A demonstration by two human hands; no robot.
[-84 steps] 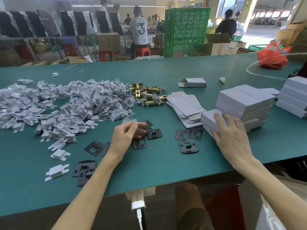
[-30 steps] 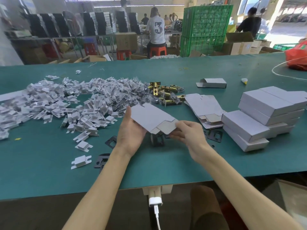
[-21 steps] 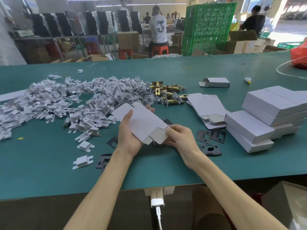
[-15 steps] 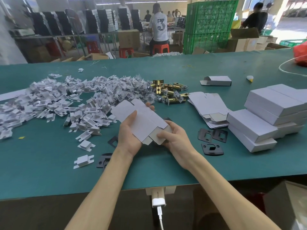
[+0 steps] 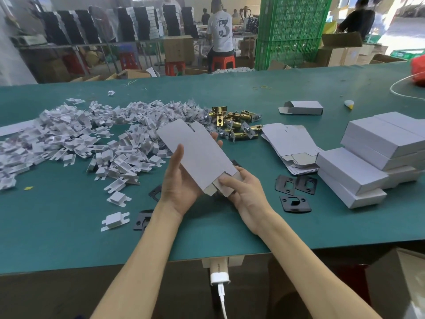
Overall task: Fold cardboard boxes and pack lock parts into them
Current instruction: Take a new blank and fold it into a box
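Left hand [image 5: 181,187] is cradling the flat cardboard blank [image 5: 197,153] from beneath, half closed around it: the thumb is lying up along the near long edge and the fingertips are peeking out past the far edge. Right hand [image 5: 246,194] is working the blank's lower end, where the thumb is pressing down on a brown flap and the fingers are curling underneath, pinching it. The blank is being held tilted above the green table [image 5: 69,238], grey face up, unfolded.

Just beyond the blank's top end, brass latch parts [image 5: 236,125] are lying in a small heap. Left of the blank a big pile of white inserts [image 5: 80,143] is spreading out. Right of the blank more flat blanks [image 5: 289,143] are sitting in a fanned stack, and further right again closed grey boxes [image 5: 368,157] are stacked up. Black strike plates [image 5: 294,187] are lying right of the blank's lower end, with more of them showing partly under the hands.
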